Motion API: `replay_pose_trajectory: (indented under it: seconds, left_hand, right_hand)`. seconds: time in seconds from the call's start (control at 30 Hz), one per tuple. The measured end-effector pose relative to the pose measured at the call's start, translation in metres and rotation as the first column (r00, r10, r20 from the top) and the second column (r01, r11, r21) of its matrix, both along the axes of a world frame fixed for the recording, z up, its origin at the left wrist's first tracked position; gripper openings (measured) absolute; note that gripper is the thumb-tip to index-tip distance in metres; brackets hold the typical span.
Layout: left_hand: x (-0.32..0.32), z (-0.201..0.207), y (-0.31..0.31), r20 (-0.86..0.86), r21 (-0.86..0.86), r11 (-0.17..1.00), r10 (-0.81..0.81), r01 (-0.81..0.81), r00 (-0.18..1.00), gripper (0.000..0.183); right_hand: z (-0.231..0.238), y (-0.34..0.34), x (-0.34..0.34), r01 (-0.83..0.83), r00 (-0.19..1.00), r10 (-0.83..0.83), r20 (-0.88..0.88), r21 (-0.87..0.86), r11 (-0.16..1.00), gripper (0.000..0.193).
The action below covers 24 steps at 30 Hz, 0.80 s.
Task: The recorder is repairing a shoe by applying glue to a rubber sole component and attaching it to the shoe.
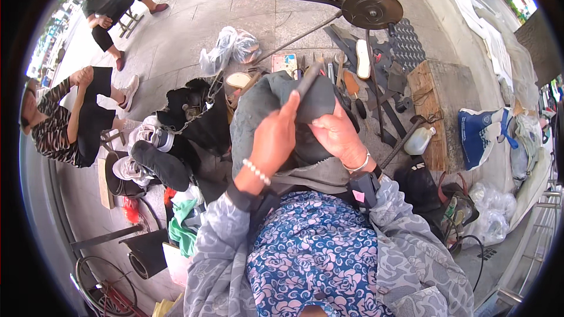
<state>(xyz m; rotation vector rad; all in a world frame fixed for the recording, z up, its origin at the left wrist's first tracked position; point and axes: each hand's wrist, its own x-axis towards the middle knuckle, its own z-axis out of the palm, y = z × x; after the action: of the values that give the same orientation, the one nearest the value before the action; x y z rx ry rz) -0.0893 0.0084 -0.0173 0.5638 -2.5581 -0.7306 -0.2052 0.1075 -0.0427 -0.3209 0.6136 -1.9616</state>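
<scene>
Head view: left hand (275, 138) closed around a rod-shaped tool (308, 80), somewhat blurred, tip pointing up and right. Right hand (339, 137) pinches a dark sheet (320, 101), thumb on top; its underside fingers hidden. Sheet sits over the grey lap cloth (251, 105), tool across it. White sole (363, 58) beyond, wooden box (449, 114) right, bottle (420, 141) beside box.

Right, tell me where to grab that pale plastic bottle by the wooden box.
Probably around its broad body, from above, with the right hand, the nearer one. The pale plastic bottle has its narrower end toward the wooden box, and a dark bar slants along its left side, so reaching in sideways there looks cramped.
</scene>
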Motion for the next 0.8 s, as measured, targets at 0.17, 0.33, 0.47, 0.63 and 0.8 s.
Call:
replay_pose_trajectory:
  seconds: [0.17, 0.33, 0.47, 0.63, 0.8]
  left_hand:
    - [0.008, 0.010, 0.006, -0.129, 0.080, 0.997, 0.028, -0.018, 0.991, 0.047]
    - [0.019, 0.008, 0.020, -0.042, 0.154, 0.987, -0.046, 0.052, 0.998, 0.046]
    - [-0.016, -0.002, -0.011, -0.286, 0.116, 0.993, 0.051, -0.018, 0.957, 0.041]
    - [0.021, 0.020, 0.018, -0.053, 0.055, 0.998, -0.017, 0.020, 0.998, 0.051]
    - [-0.010, 0.009, -0.007, -0.097, 0.006, 0.997, 0.075, -0.075, 0.992, 0.049]
  right_hand:
    - [0.005, 0.005, -0.004, 0.036, 0.996, -0.034, 0.077, -0.027, 0.999, 0.070]
    - [0.007, 0.003, 0.000, 0.044, 0.997, -0.047, 0.063, 0.052, 0.998, 0.079]
    - [0.004, 0.002, 0.004, -0.023, 0.998, 0.026, -0.054, 0.046, 0.999, 0.079]
    - [0.004, 0.004, 0.002, 0.016, 0.998, -0.010, -0.058, 0.095, 0.995, 0.082]
    - [0.000, 0.004, 0.009, 0.024, 0.937, 0.033, -0.347, 0.160, 0.987, 0.079]
